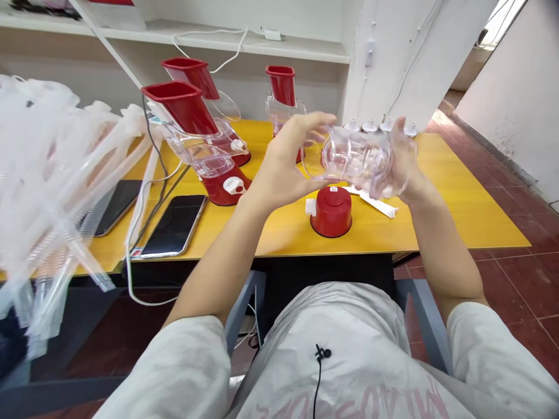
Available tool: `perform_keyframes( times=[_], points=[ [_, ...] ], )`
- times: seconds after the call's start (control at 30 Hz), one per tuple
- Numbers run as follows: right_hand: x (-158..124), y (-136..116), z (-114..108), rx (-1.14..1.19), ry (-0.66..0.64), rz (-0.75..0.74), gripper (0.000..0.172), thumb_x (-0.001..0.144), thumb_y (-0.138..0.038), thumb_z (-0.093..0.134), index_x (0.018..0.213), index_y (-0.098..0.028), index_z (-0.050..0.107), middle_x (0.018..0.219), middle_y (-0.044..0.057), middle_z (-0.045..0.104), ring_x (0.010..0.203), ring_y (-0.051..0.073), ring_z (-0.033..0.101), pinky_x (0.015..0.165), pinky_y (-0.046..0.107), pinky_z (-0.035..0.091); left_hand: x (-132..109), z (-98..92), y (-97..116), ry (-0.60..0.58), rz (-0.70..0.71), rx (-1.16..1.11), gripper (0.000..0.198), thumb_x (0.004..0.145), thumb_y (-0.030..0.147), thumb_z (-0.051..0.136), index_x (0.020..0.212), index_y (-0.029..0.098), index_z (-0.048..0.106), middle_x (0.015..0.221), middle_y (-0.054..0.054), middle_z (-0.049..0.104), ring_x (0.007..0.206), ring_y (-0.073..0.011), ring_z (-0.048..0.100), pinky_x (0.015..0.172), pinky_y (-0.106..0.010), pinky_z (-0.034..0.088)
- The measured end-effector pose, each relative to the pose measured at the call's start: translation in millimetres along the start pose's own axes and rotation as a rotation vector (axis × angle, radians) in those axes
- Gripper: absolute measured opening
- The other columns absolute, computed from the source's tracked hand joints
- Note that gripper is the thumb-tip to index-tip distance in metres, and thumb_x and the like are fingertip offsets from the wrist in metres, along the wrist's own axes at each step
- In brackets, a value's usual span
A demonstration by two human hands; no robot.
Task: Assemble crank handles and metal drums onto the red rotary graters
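The fingers of my left hand and right hand grip 1 clear housing at its 2 ends, over the worktop near the red base. I judge this a positioning step; the next move calls for even support.

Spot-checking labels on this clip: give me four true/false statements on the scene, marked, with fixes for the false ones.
1. The left hand and right hand hold clear plastic between them. True.
2. The loose red base is in the right hand. False: it stands on the yellow table.
3. Three units with red tops are in view. True.
4. The nearer phone has a lit screen. False: its screen is dark.
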State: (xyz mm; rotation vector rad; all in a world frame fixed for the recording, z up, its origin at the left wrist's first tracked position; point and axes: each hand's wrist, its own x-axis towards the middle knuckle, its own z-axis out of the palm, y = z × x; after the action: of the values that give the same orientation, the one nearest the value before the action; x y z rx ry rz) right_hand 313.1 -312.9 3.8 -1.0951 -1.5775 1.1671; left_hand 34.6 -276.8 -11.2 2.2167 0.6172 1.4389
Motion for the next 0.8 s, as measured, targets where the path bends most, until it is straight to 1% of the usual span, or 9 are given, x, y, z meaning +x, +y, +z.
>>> perform_keyframes(
  times=[0.07,0.17,0.23,0.3,0.43,0.53,0.67,0.73,0.8],
  points=[
    [-0.4,-4.5,-9.6,-0.104,0.080,-0.007,0.121,0.092,-0.119,0.022,0.135,-0.021,0.078,0.086,0.010,0.082,0.055,0.019,0.075,0.048,0.030,0.060,-0.6,4.8,-2.9,0.088,-0.087,-0.105,0.114,0.060,0.085,0.110,0.151,0.033,0.066,0.145,-0.012,0.074,0.145,-0.0433,0.073,0.126,-0.064,0.062],
    [-2.5,-11.8,-15.6,-0.143,0.167,-0.235,0.104,0.090,-0.115,0.055,0.145,-0.030,0.076,0.127,0.010,0.086,0.099,0.023,0.087,0.076,0.032,0.073,-5.8,12.7,-8.5,0.157,-0.223,-0.261,0.101,0.071,0.092,0.100,0.142,0.030,0.066,0.135,-0.012,0.078,0.138,-0.0423,0.078,0.114,-0.061,0.069],
    [-3.8,-16.0,-10.9,-0.088,0.071,-0.329,0.100,0.087,-0.111,0.068,0.157,-0.039,0.069,0.156,0.006,0.077,0.134,0.029,0.083,0.105,0.041,0.075,-10.0,15.7,-9.2,0.146,-0.309,-0.335,0.095,0.077,0.092,0.097,0.139,0.028,0.066,0.132,-0.013,0.080,0.130,-0.0407,0.081,0.105,-0.058,0.072],
    [-3.2,-18.7,-1.9,-0.077,-0.020,-0.328,0.103,0.086,-0.106,0.077,0.166,-0.044,0.061,0.168,0.005,0.069,0.152,0.035,0.074,0.120,0.050,0.071,-13.8,16.7,-7.2,0.129,-0.373,-0.369,0.091,0.080,0.089,0.097,0.138,0.026,0.066,0.129,-0.014,0.081,0.125,-0.0387,0.083,0.100,-0.053,0.073],
    [6.5,-16.9,11.8,-0.088,-0.021,-0.308,0.109,0.083,-0.090,0.095,0.171,-0.040,0.057,0.164,0.009,0.072,0.159,0.038,0.069,0.128,0.057,0.068,-18.4,18.6,-5.4,0.104,-0.440,-0.368,0.083,0.086,0.088,0.092,0.136,0.026,0.066,0.131,-0.013,0.082,0.124,-0.0348,0.083,0.097,-0.046,0.072],
    [13.9,-10.8,11.8,-0.033,-0.064,-0.300,0.107,0.080,-0.085,0.100,0.168,-0.040,0.059,0.162,0.008,0.073,0.158,0.039,0.069,0.130,0.060,0.067,-21.2,20.8,-15.9,0.052,-0.386,-0.369,0.084,0.088,0.089,0.090,0.141,0.028,0.065,0.141,-0.014,0.080,0.132,-0.0374,0.082,0.106,-0.053,0.072],
    [11.2,0.8,11.4,-0.008,-0.066,-0.330,0.114,0.068,-0.075,0.111,0.165,-0.041,0.062,0.168,0.008,0.069,0.159,0.044,0.068,0.126,0.065,0.070,-34.2,14.3,-38.8,-0.038,-0.246,-0.317,0.112,0.077,0.083,0.103,0.164,0.036,0.052,0.162,-0.016,0.071,0.155,-0.0455,0.072,0.126,-0.070,0.062],
    [7.0,9.8,15.0,0.003,-0.060,-0.358,0.112,0.069,-0.072,0.111,0.165,-0.041,0.062,0.168,0.009,0.068,0.160,0.044,0.067,0.127,0.067,0.068,-47.5,8.6,-45.3,-0.112,-0.286,-0.288,0.128,0.070,0.075,0.110,0.174,0.037,0.045,0.171,-0.019,0.065,0.161,-0.0480,0.067,0.130,-0.074,0.058],
    [4.3,21.2,20.3,0.011,-0.071,-0.372,0.110,0.073,-0.072,0.109,0.166,-0.041,0.061,0.166,0.010,0.068,0.161,0.043,0.067,0.130,0.068,0.066,-63.4,6.8,-45.8,-0.223,-0.373,-0.317,0.130,0.067,0.065,0.114,0.175,0.035,0.047,0.176,-0.022,0.063,0.163,-0.0496,0.065,0.132,-0.075,0.057]
  ],
)
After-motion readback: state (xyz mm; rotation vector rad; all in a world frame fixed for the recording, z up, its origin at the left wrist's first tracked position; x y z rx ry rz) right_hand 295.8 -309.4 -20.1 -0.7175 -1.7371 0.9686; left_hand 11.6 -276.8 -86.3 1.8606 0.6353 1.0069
